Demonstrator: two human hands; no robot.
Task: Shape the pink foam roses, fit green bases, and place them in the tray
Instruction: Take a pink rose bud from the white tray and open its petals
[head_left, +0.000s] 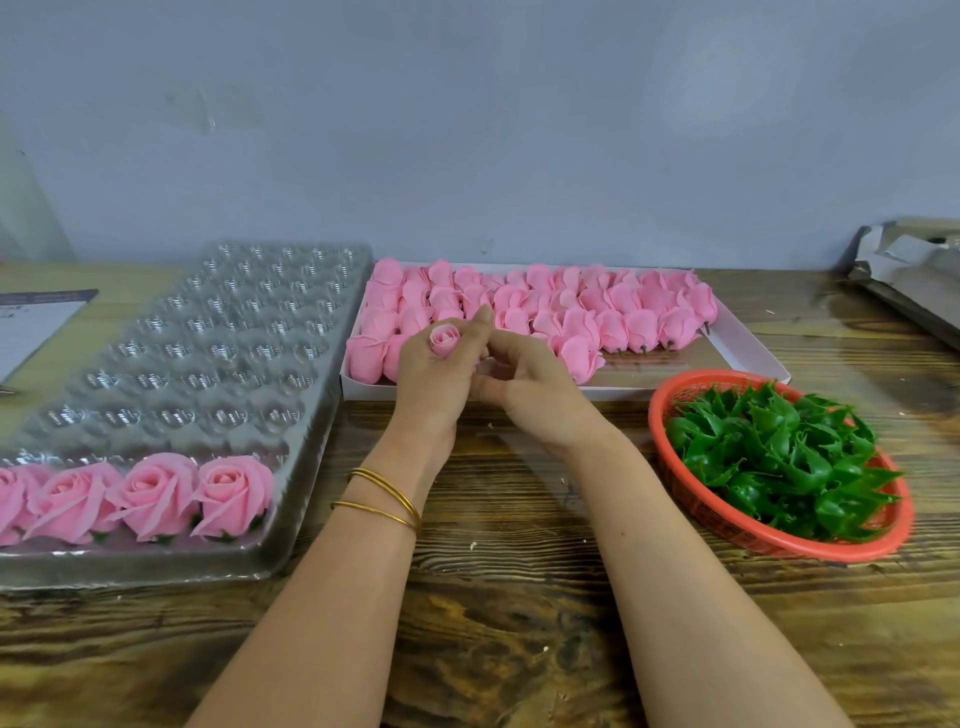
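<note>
One rose in work: pink foam rose (444, 338), bud tightly rolled, held up above the near edge of the white box, facing the camera.
Left hand (434, 384): fingers curled round the rose from below, bud standing out at the top; one finger sticks up straight beside it.
Right hand (524, 384): fingers bent; thumb and fingertips close on a pale pink petal at the rose's side, touching the left hand.
Wrist: thin gold bangles (387, 499) on the left forearm.
White box (753, 353): just behind the hands; packed with rows of unshaped roses (571, 301), a few short dark stems showing at the front right.
Red basket (655, 415): right of the hands, near the box's corner; heaped with green bases (769, 457).
Clear tray (208, 338): left of the hands, moulded cavities; finished roses (156, 493) fill part of the nearest row, green showing under them.
Wooden table (519, 597): carries everything; small pale crumbs scattered on it.
Far left: printed paper (31, 322), partly out of frame.
Far right: torn grey cardboard (914, 270) by the wall.
</note>
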